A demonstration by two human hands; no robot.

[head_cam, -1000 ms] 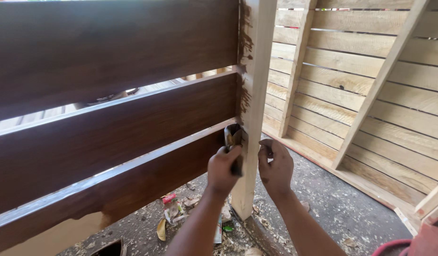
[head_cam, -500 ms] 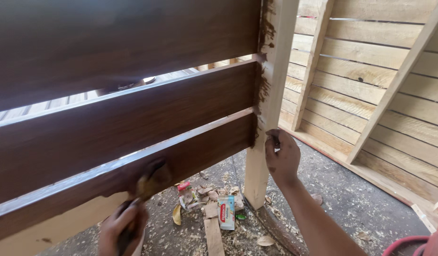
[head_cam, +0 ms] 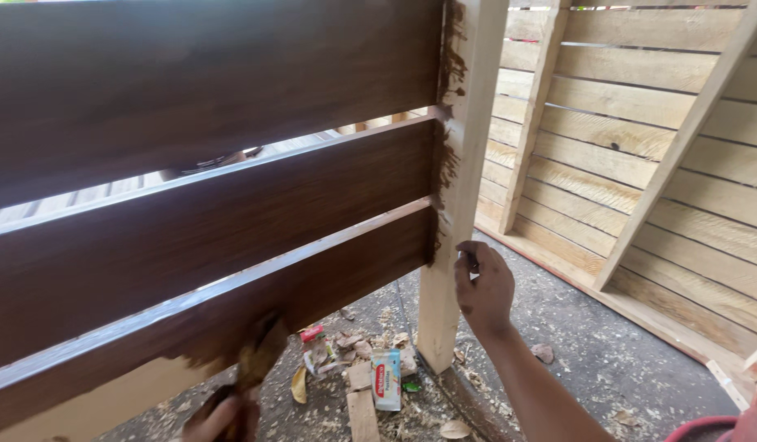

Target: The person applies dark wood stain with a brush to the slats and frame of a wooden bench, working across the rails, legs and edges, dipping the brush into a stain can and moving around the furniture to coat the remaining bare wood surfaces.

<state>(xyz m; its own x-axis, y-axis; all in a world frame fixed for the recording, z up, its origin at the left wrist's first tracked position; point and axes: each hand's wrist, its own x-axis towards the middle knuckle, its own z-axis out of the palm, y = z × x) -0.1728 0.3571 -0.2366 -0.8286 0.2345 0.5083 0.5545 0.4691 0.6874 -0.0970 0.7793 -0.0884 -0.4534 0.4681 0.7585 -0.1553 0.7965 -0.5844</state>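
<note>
Three dark-stained boards (head_cam: 214,213) span the frame to the pale upright post (head_cam: 468,164), and the lowest one is unstained at its bottom left. There the left hand (head_cam: 223,417), fingers wrapped round a paintbrush (head_cam: 259,360), presses the bristles to the stain's edge; long strokes along the grain would blend that patch best. The right hand (head_cam: 485,290) rests against the post, fingers curled, perhaps pinching something small, though I cannot tell what, above scraps on the floor (head_cam: 575,344).
</note>
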